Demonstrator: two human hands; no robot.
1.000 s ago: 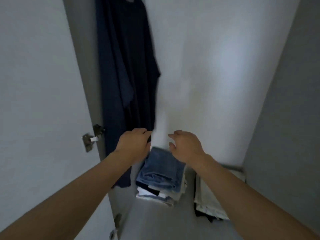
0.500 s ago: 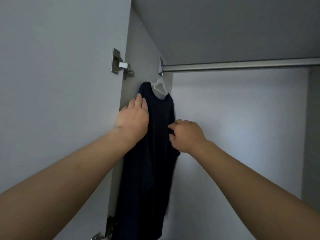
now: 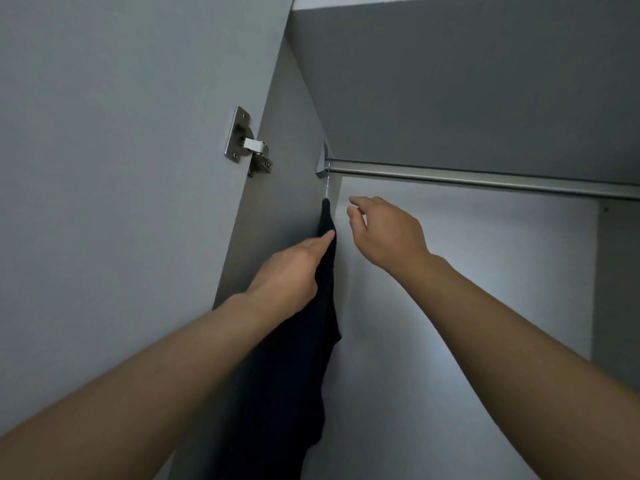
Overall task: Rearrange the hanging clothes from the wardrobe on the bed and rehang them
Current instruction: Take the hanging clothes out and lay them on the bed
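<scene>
- One head view only, tilted upward into the wardrobe, close to the rail (image 3: 485, 178) crossing the right of the frame.
- Door hinge (image 3: 247, 142) sits left of centre.

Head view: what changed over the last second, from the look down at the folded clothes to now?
The view swung up from the folded stacks to the rail. The left hand now lies flat against the dark shirt, fingers straight. The right hand has let go of the shirt and reaches up toward the hanger hook, loosely curled and holding nothing. The shirt is still hanging at the rail's left end, now seen edge-on.
</scene>
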